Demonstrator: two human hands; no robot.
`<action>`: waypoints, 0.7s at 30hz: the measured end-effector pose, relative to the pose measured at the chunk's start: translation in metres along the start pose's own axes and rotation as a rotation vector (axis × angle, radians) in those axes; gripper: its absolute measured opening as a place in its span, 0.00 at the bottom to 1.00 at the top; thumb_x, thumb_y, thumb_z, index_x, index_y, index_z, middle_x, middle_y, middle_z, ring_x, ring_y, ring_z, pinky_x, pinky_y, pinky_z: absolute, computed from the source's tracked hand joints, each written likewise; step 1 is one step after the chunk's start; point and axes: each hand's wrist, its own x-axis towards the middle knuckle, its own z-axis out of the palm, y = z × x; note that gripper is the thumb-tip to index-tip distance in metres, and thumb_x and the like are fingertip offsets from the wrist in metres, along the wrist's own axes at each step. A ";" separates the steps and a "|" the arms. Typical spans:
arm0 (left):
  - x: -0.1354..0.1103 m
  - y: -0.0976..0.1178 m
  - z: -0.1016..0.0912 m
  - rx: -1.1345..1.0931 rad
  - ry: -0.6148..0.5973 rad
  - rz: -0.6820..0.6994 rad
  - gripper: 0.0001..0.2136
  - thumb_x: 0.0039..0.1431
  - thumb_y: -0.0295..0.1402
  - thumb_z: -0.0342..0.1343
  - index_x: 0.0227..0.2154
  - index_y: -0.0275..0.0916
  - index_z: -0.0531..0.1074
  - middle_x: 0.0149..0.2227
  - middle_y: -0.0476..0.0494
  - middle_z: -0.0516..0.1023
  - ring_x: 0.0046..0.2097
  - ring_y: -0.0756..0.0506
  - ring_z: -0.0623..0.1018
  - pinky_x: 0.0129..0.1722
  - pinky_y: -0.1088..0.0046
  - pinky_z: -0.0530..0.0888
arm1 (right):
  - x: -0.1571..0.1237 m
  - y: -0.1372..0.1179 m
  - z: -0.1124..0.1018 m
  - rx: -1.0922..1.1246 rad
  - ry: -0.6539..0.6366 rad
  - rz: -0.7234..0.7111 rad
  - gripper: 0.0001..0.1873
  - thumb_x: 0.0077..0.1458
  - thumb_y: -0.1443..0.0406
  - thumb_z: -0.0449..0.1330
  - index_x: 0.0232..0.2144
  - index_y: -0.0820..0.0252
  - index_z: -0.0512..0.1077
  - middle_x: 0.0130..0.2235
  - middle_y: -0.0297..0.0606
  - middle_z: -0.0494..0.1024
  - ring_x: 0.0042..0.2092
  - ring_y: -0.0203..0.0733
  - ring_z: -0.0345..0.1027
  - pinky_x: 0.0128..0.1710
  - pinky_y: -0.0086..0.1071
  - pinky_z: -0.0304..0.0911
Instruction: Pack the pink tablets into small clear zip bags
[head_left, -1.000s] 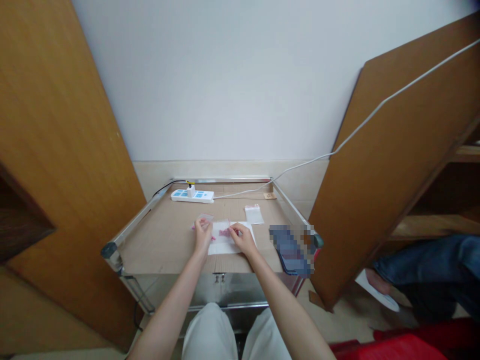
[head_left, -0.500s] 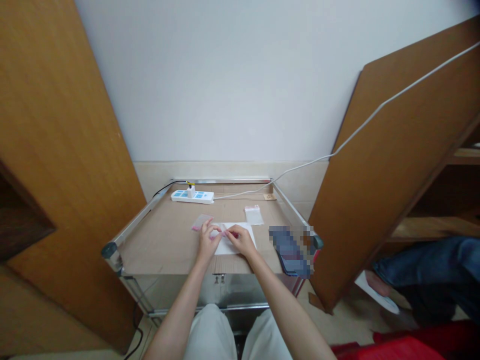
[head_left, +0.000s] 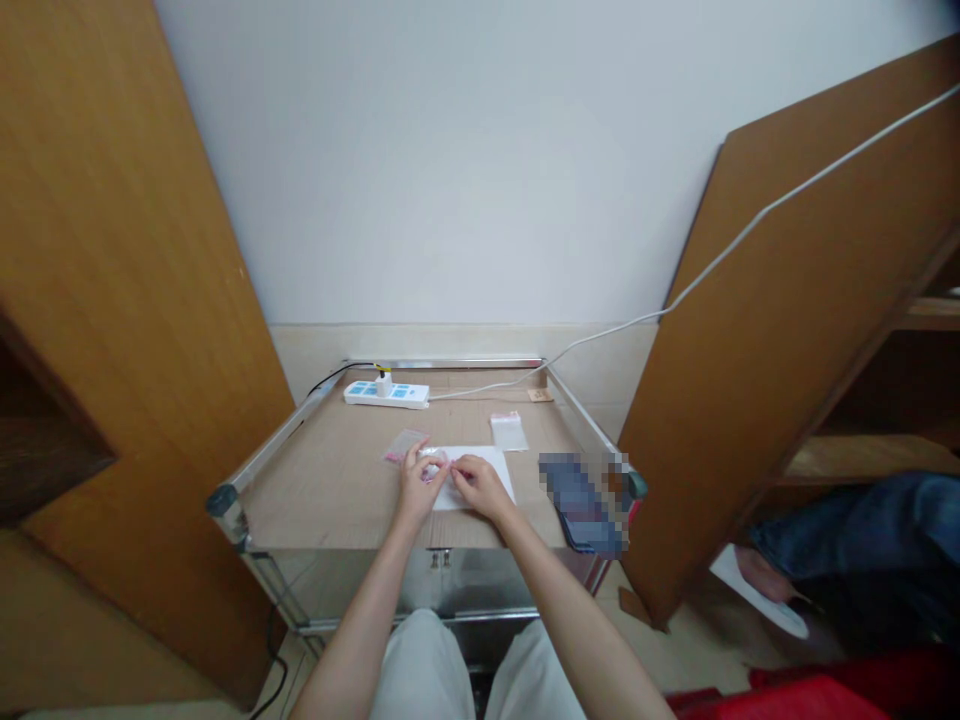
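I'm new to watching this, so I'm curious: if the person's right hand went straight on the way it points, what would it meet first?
Probably the small clear piece held by the left hand. The right hand points up and left, with its fingers close to that piece, though depth is hard to judge.

Sheet of paper [head_left: 480, 480]: white. Small plastic bag [head_left: 403, 445]: clear, pink at its lower corner. Power strip [head_left: 386, 396]: white with blue panels; plug [head_left: 384, 384]: white, yellow top. Cardboard [head_left: 337, 490]: tan. Cabinet doors [head_left: 112, 250]: amber-brown, streaked wood grain. Wall [head_left: 450, 170]: white. Co-worker's jeans [head_left: 855, 530]: blue denim. Plastic object [head_left: 795, 700]: red.
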 end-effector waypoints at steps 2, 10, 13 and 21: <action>0.000 -0.001 0.000 0.006 0.005 0.010 0.07 0.44 0.36 0.53 0.22 0.38 0.70 0.47 0.42 0.62 0.48 0.44 0.64 0.37 0.70 0.69 | -0.001 0.002 0.001 -0.017 -0.005 -0.001 0.09 0.50 0.69 0.49 0.26 0.62 0.69 0.25 0.35 0.69 0.29 0.34 0.60 0.33 0.28 0.53; -0.001 -0.001 0.000 0.009 -0.021 0.022 0.06 0.45 0.35 0.53 0.21 0.37 0.70 0.48 0.41 0.61 0.48 0.44 0.64 0.36 0.72 0.69 | -0.001 0.001 0.002 -0.051 -0.016 -0.001 0.08 0.51 0.70 0.48 0.25 0.62 0.67 0.25 0.35 0.68 0.30 0.35 0.59 0.33 0.28 0.53; -0.001 0.001 0.000 0.011 -0.022 0.025 0.06 0.45 0.35 0.53 0.21 0.37 0.70 0.48 0.41 0.61 0.49 0.44 0.64 0.37 0.71 0.68 | -0.001 -0.001 0.001 -0.053 -0.014 -0.001 0.07 0.51 0.70 0.48 0.25 0.62 0.65 0.26 0.34 0.67 0.30 0.34 0.58 0.32 0.27 0.52; 0.000 0.001 -0.001 0.053 -0.029 0.037 0.06 0.44 0.35 0.53 0.21 0.38 0.70 0.47 0.41 0.62 0.50 0.43 0.62 0.43 0.66 0.65 | -0.002 0.000 0.002 -0.034 0.012 0.021 0.04 0.49 0.69 0.50 0.27 0.62 0.64 0.26 0.34 0.66 0.29 0.34 0.57 0.31 0.27 0.53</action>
